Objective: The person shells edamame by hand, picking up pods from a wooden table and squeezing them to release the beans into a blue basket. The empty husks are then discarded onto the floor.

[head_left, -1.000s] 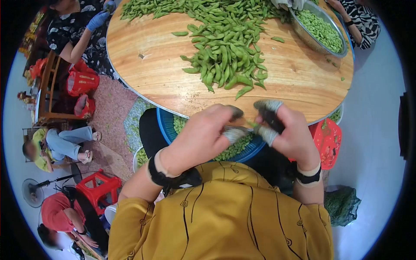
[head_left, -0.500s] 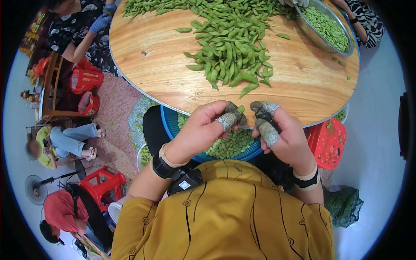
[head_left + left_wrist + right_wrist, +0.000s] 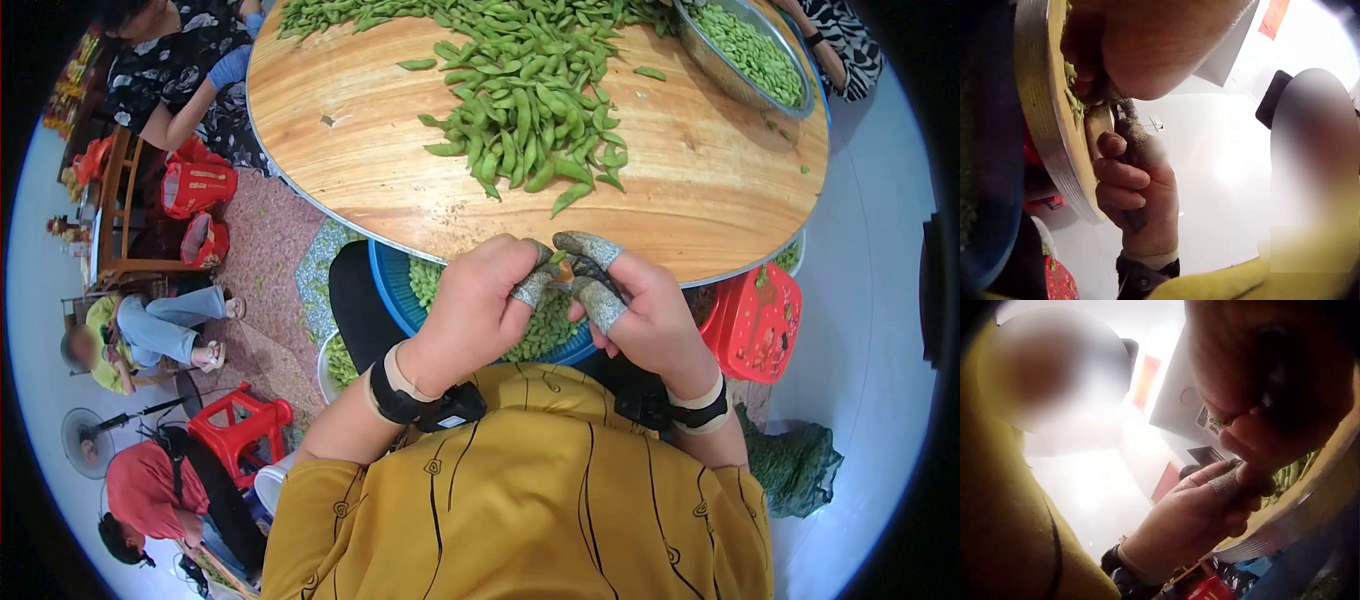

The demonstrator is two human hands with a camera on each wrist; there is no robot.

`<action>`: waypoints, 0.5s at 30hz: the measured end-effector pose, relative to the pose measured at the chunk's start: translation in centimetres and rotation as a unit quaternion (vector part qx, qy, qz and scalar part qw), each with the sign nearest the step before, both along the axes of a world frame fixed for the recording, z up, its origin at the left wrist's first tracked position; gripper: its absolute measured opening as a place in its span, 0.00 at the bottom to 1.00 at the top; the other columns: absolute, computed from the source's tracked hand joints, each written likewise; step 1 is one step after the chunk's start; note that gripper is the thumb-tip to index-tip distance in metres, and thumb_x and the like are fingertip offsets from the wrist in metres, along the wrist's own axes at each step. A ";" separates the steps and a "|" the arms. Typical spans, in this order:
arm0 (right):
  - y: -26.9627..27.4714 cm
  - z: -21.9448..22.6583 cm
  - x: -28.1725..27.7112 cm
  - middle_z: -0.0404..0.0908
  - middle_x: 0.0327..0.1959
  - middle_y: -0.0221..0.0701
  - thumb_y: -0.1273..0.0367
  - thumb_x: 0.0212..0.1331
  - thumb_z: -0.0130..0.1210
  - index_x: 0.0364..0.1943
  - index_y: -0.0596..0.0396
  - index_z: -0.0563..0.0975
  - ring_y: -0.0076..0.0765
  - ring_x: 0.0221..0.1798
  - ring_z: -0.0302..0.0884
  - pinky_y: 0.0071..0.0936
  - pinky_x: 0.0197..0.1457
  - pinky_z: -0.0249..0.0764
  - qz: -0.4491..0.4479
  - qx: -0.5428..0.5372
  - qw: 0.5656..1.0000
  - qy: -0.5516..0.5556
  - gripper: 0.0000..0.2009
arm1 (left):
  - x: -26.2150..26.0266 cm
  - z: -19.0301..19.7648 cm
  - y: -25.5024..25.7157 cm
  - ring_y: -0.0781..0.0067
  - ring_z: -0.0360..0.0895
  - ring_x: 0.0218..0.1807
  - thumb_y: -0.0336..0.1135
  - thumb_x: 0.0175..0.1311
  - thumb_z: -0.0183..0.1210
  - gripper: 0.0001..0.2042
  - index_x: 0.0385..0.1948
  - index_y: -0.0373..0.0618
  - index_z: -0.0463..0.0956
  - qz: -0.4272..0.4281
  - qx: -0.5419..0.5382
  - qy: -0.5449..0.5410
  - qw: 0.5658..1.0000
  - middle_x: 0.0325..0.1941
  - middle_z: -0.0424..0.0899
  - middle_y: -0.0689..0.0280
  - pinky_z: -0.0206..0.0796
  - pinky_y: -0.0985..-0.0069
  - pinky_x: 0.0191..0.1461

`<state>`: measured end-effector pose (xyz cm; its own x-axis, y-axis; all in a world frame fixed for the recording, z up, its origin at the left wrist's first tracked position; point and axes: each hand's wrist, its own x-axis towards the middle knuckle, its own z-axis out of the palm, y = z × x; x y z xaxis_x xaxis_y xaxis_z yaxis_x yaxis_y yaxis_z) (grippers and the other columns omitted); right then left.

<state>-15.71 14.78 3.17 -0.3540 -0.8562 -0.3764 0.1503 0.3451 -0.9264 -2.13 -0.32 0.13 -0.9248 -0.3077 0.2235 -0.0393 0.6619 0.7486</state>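
Above the blue basket point(image 3: 390, 290), the left hand point(image 3: 478, 305) pinches a small green pod point(image 3: 558, 257) between wrapped thumb and finger. Its tip shows at the fingertips; the rest is hidden. The right hand point(image 3: 645, 315) meets it from the other side, its wrapped thumb and finger closed at the pod. Shelled beans point(image 3: 545, 328) lie in the basket below. A pile of green pods point(image 3: 530, 125) lies on the wooden table point(image 3: 370, 150). In the left wrist view the right hand point(image 3: 1141, 194) has curled fingers; the right wrist view shows the left hand point(image 3: 1179, 515), its fingertips partly hidden.
A metal bowl of shelled beans point(image 3: 745, 50) stands at the table's far right. The table's near edge runs just beyond the hands. Beside the person are a red container point(image 3: 765, 325) at right and a red stool point(image 3: 240, 430) at left. Other people sit around.
The hands have come together after being apart half a second ago. The right fingertips have moved left to the pod at the left fingertips.
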 end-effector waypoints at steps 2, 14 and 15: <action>0.0 -0.7 0.1 0.77 0.26 0.22 0.77 0.58 0.49 0.58 0.53 0.72 0.13 0.20 0.67 0.14 0.23 0.66 0.006 -0.019 1.000 0.006 0.21 | 0.2 0.4 0.1 0.60 0.75 0.31 0.21 0.53 0.50 0.10 0.37 0.37 0.76 0.006 -0.026 -0.002 1.000 0.30 0.77 0.57 0.67 0.72 0.38; -0.4 -3.5 1.6 0.80 0.30 0.36 0.74 0.58 0.55 0.51 0.56 0.75 0.38 0.33 0.81 0.27 0.38 0.75 0.043 -0.213 0.931 0.293 0.15 | 2.4 -3.1 0.4 0.82 0.60 0.20 0.34 0.69 0.50 0.06 0.40 0.42 0.71 -0.057 0.841 -0.004 0.539 0.24 0.72 0.68 0.53 0.82 0.25; 0.1 -3.7 1.4 0.80 0.32 0.39 0.73 0.57 0.56 0.50 0.56 0.76 0.41 0.35 0.81 0.27 0.39 0.75 0.085 -0.174 0.908 0.371 0.15 | 2.7 -3.3 0.1 0.82 0.59 0.20 0.34 0.69 0.49 0.08 0.43 0.42 0.70 -0.045 0.828 -0.025 0.558 0.23 0.71 0.68 0.52 0.82 0.25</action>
<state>-14.29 14.84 -0.49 -0.2515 -0.9436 0.2152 -0.5872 -0.0280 -0.8090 0.52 -0.19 -3.16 -0.9457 -0.0049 -0.3251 -0.1108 -0.9351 0.3366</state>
